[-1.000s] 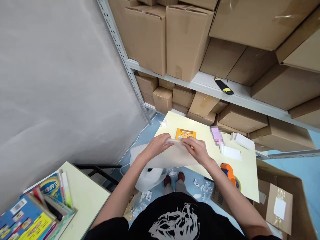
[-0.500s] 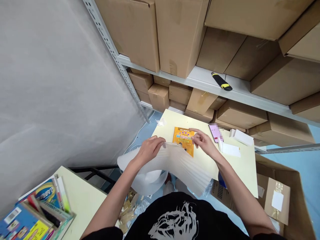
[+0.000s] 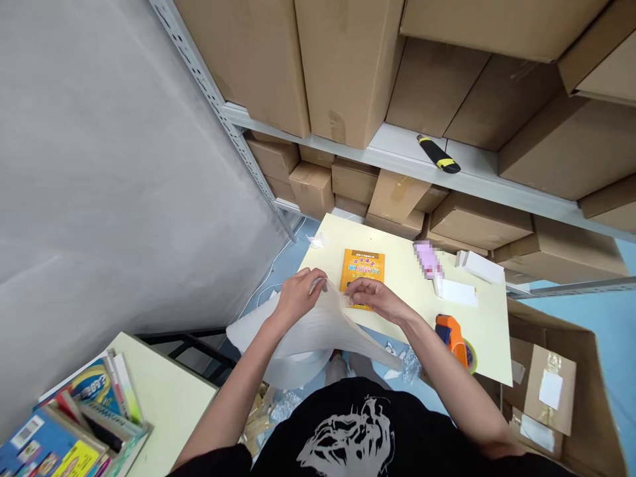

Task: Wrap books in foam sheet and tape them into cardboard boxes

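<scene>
At the far side of the room, a tall metal shelf (image 3: 521,193) is packed with brown cartons (image 3: 348,66), and below it a pale desk (image 3: 487,338) is set. Over the desk's near edge, a translucent white sheet (image 3: 318,324) is held up in loose folds, its lower part left hanging above the floor. By its look, it can be judged very light, soft and floppy, perhaps a little slippery, and easily creased or torn if tugged hard; it is best taken by the top edge, with both ends lightly pinched. That edge is pinched between the thumb and fingers of the left hand (image 3: 301,291). The right hand (image 3: 375,298) is curled beside the sheet's other side; whether it is closed on the sheet cannot be told. An orange book (image 3: 365,265) is laid flat on the desk, its lower part partly covered by the right hand.
</scene>
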Demonstrator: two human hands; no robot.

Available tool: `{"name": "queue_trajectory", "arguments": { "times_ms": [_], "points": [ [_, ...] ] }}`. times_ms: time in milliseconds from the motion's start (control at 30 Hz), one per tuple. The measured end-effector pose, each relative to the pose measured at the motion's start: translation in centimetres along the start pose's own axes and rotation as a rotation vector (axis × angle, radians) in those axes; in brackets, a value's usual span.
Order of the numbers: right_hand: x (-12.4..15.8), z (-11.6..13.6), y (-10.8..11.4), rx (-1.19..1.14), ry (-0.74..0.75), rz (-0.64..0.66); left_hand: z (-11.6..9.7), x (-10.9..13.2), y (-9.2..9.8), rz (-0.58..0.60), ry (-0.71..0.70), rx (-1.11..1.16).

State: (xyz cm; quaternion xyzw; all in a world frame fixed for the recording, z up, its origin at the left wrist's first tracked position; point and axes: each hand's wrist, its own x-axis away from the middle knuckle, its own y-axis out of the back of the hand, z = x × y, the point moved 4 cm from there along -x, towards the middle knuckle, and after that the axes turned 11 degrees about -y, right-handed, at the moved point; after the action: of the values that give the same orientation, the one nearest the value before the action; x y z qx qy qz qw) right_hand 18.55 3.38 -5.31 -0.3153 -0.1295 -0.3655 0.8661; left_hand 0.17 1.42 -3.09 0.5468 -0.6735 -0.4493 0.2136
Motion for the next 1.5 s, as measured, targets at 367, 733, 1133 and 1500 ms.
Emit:
{"name": "queue_trajectory", "arguments": {
  "times_ms": [367, 733, 1133, 1500],
  "points": [
    [11.9, 2.5, 8.5, 0.594, 0.192, -0.819, 3.0, 1.3, 1.0, 0.019, 0.150, -0.049],
    [25.9, -8.0, 12.1, 0.831, -0.205, -1.240, 3.3, -1.4, -0.2, 0.114, 0.061, -0.015],
    [16.6, -5.1, 3.3, 0.717, -0.029, -0.580, 3.4, -7.0, -1.8, 0.237, 0.017, -0.069],
    [-6.0, -24.2, -20.6, 1.100, -0.221, 0.386, 8.8, -3.1, 6.7, -0.023, 0.198, 0.002]
  ]
}}
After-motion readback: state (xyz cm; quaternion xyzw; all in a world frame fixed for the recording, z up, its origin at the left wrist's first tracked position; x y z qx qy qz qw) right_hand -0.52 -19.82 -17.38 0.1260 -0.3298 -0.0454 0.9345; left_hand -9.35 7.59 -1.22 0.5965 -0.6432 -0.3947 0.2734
